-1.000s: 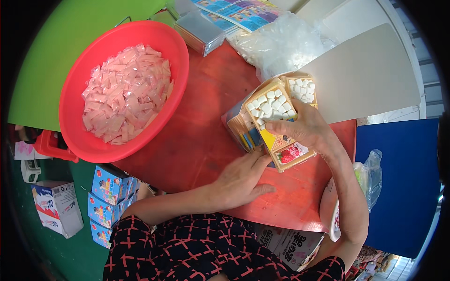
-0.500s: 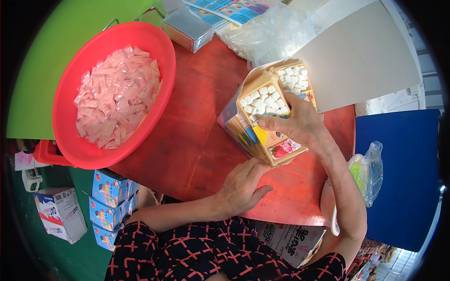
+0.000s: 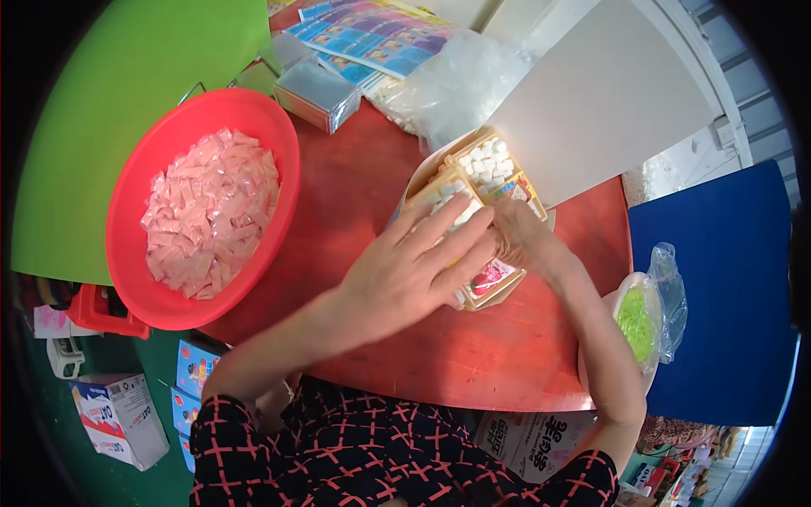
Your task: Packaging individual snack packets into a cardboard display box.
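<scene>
Two hands meet over a yellow cardboard tray [image 3: 486, 173] of small white pieces near the middle of the round red worktop [image 3: 363, 194]. The left hand [image 3: 414, 266] lies flat and spread on the near part of the tray, fingers loose, palm down, gripping nothing that shows. The right hand [image 3: 519, 237] curls against the tray's right side; whether it grasps the wall or only presses it cannot be told.

Bare red surface lies in front of the tray toward the person, and a strip more between tray and big red plastic basin [image 3: 127, 253] of pale pink wrapped sachets, which overhangs the worktop's left edge. Behind the tray a clear plastic bag [image 3: 460, 80] of white pieces crowds close, with a clear plastic box [image 3: 317, 84] and flat blue printed sheets [image 3: 372, 38] beyond it. A white board [image 3: 608, 101] leans in at the right rear. At the right rim hangs a thin bag with green contents [image 3: 638, 321]. Blue-and-white cartons [image 3: 118, 414] sit on the floor, lower left.
</scene>
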### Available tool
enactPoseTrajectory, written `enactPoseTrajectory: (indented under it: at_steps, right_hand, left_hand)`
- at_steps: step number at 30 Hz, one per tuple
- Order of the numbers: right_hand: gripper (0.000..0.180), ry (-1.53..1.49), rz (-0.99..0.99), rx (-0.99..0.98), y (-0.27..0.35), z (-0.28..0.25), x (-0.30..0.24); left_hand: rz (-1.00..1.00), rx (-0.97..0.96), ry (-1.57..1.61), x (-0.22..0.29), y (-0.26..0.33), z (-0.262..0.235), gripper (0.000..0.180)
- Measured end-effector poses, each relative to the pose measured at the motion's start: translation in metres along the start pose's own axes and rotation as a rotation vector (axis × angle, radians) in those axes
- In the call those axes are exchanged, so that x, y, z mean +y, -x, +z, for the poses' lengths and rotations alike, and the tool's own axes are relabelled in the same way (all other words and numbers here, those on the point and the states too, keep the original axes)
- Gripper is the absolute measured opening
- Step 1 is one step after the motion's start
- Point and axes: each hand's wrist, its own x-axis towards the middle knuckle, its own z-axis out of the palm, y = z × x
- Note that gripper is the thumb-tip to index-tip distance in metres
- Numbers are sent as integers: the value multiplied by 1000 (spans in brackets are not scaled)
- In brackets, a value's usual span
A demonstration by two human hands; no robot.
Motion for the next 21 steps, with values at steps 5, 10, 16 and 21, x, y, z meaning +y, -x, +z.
enactPoseTrajectory:
  at_steps: [5,10,16,21]
  right_hand:
    - [58,1347,-658,30,-1,-14,13]
    - [72,1218,-415,282,8,-2,12]
    - [71,1035,-512,190,15,2,7]
    - [69,961,-520,209,23,-2,8]
  left_hand:
    - [70,-264,140,-23,-12,25,95]
    - [115,-363,156,-35,-22,15,95]
    - [237,-280,-32,-43,-23,36,78]
    - [210,-218,58,-38,-15,37,88]
